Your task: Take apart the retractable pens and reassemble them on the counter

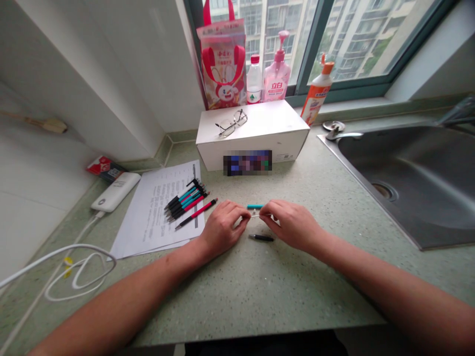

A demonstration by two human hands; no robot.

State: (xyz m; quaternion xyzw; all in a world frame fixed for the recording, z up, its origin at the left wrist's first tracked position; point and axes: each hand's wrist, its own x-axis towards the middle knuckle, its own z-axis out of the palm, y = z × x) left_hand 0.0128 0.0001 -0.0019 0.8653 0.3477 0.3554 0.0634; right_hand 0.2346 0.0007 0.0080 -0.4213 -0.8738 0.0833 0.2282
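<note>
Between my hands is a thin whitish pen refill (255,215), mostly covered by the fingers. The fingertips of my left hand (227,222) pinch its left end. My right hand (291,222) is closed on the other end, fingers pressed together. Just behind the hands lies a teal pen barrel (254,206), partly hidden by my right hand. A black pen grip section (261,238) with a lighter tip rests on the counter in front of them. To the left, several teal, red and black pens (188,200) lie in a bunch, with a red and black pen (196,213) beside them.
Under the pens are printed sheets (148,217). A white power bank (116,192) with a cable (79,247) lies at left. Glasses (233,124) sit on a white box (256,141) at the back. A steel sink (411,183) is at right.
</note>
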